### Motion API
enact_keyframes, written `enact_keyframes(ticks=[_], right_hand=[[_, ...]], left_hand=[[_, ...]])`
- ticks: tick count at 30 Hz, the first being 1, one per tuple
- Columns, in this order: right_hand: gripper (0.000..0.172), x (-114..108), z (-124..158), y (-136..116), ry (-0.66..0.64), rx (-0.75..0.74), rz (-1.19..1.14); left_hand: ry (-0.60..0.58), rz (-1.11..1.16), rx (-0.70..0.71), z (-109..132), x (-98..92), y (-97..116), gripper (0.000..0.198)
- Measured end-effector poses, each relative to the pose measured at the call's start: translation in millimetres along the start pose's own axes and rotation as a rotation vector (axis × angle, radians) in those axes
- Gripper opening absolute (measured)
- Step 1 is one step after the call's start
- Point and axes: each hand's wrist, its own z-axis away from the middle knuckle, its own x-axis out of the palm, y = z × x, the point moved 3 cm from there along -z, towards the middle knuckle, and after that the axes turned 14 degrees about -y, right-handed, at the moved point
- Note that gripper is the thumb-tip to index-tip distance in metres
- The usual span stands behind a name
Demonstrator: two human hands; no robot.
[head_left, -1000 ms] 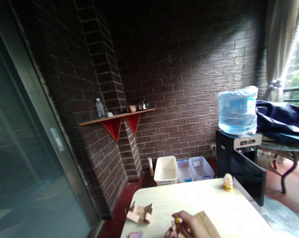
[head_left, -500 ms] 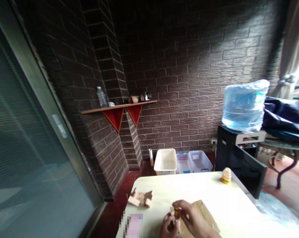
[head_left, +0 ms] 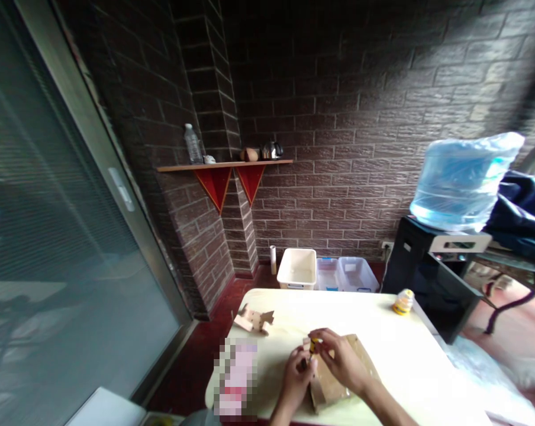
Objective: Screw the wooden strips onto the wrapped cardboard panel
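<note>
Over the near part of the table, my two hands meet in front of a brown cardboard piece (head_left: 334, 384). My right hand (head_left: 338, 358) is closed, its fingertips pinching a small yellow-and-black screwdriver (head_left: 313, 345) that points downward. Just below it, my left hand (head_left: 297, 373) is closed around a small piece with a pale, wood-coloured edge (head_left: 306, 342); a dark part also shows between the fingers. Most of that piece is hidden. Beyond my left hand, at the table's left side, lies a wooden assembly (head_left: 255, 320) with holes and raised blocks.
A pale table (head_left: 325, 307) carries a blurred-out pink item (head_left: 238, 376) at left and a yellow-based clear container (head_left: 403, 302) at the far right corner. Behind stand a cream bin (head_left: 297, 267), clear plastic boxes (head_left: 356, 275) and a water dispenser (head_left: 427, 266).
The camera view has tilted, so the table and my hands sit higher in the picture, and more of my forearms and the cardboard shows. Both hands keep their hold close together.
</note>
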Motion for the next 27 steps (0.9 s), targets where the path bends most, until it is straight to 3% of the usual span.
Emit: enact_keyframes(ticks=[12,20,27], right_hand=[[0.034,0.3,6.7,12.9,0.016,0.003,0.009],[0.032,-13.9,10.1,5.5,-0.011,0.052,0.102],[0.029,-18.8,15.0,17.8,0.004,0.081,0.109]], left_hand=[[-0.079,-0.012,0.066,-0.2,-2.6,3.0,0.029],[-0.134,-0.03,0.059,-8.1,1.4,-12.1,0.027],[-0.184,-0.048,0.043,-16.8,4.3,-23.8,0.025]])
